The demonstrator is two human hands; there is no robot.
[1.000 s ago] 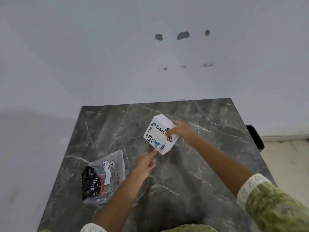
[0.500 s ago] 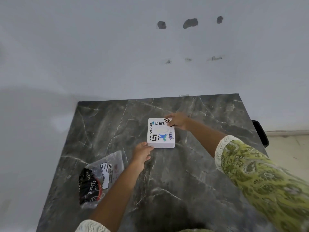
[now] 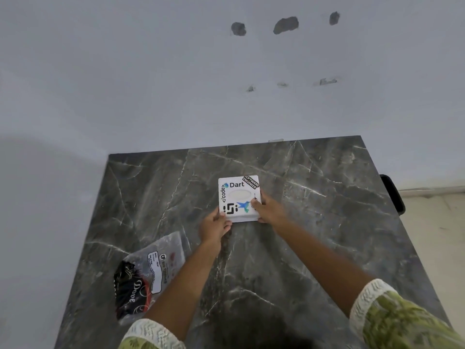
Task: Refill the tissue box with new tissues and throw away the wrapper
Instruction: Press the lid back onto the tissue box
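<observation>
On table centre [image 3: 314, 222]: tissue box [image 3: 239, 197] now flat, sticker face and oval slot up, tilted a second ago. Left hand [image 3: 214, 226] fingers curled on near-left corner; right hand [image 3: 268, 210] grips right edge, thumb on top. Wrapper [image 3: 151, 270] lies near-left, apart. Box seems refilled; wrapper disposal remains.

White square tissue box [image 3: 239, 197], stickered, oval slot up, is seen lying flat, its near corners touched by fingertips [image 3: 254, 204]. Crumpled clear wrapper [image 3: 151, 273], partly black, is seen well left of them.
</observation>
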